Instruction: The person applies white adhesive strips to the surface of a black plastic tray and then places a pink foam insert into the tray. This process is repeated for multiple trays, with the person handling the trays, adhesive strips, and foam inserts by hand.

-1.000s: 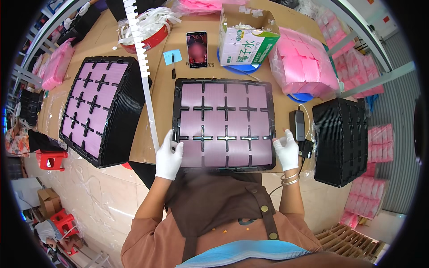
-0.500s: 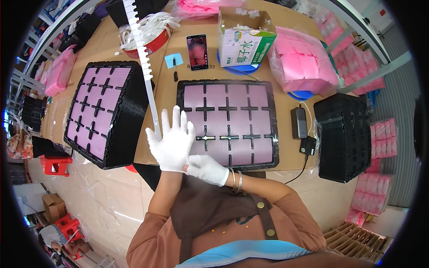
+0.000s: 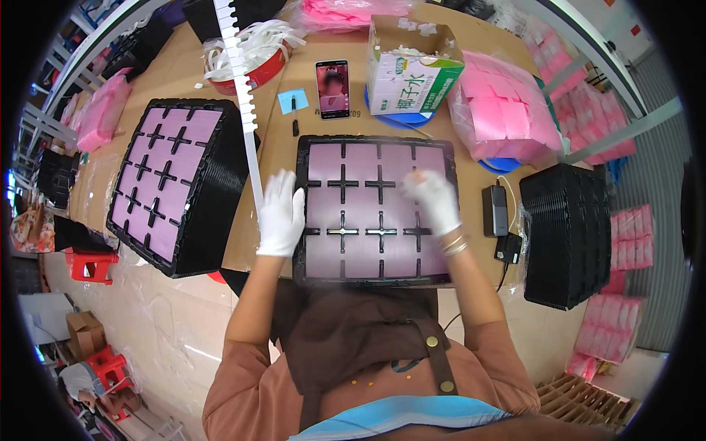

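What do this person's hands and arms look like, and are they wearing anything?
The left hand and right hand wear plain white gloves that look like cloth. Shiny, silvery bangles circle the right wrist. The sleeves are short and reddish-brown. Blur hides the right glove's finer details.

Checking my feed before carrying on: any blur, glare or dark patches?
Head view: right hand smeared, likely by motion; left hand fairly crisp. Head view: bright glints on lower crosses of the tray. Head view: corners black.
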Available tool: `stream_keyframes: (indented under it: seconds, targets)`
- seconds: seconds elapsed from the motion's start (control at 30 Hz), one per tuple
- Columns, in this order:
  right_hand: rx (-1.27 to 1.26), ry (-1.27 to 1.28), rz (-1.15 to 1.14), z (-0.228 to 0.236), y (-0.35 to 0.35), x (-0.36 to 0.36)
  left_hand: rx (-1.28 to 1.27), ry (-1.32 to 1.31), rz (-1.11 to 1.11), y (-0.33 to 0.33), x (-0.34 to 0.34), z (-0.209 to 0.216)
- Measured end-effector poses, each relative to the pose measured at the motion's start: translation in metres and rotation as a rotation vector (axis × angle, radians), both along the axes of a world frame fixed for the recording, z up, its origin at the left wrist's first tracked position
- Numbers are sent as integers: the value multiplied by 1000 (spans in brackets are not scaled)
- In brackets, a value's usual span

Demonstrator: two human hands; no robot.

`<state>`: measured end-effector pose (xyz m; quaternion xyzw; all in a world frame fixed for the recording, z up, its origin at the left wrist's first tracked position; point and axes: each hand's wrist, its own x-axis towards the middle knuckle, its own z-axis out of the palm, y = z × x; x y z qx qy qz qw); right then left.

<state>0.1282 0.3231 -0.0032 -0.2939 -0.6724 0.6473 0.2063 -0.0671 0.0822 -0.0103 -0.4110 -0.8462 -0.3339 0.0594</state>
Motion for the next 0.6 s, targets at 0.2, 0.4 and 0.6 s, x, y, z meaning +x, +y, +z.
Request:
stream_keyframes:
  seconds: [0.2, 0.4, 0.6]
  targets:
    - [-678, 341, -123, -57, 93, -23, -373, 224, -255, 58, -2, -27]
    - [-524, 264, -440, -59, 97, -35, -487, 141, -131, 60, -9, -25]
    - [-385, 154, -338, -62, 107, -34, -468, 143, -306, 67, -12, -27]
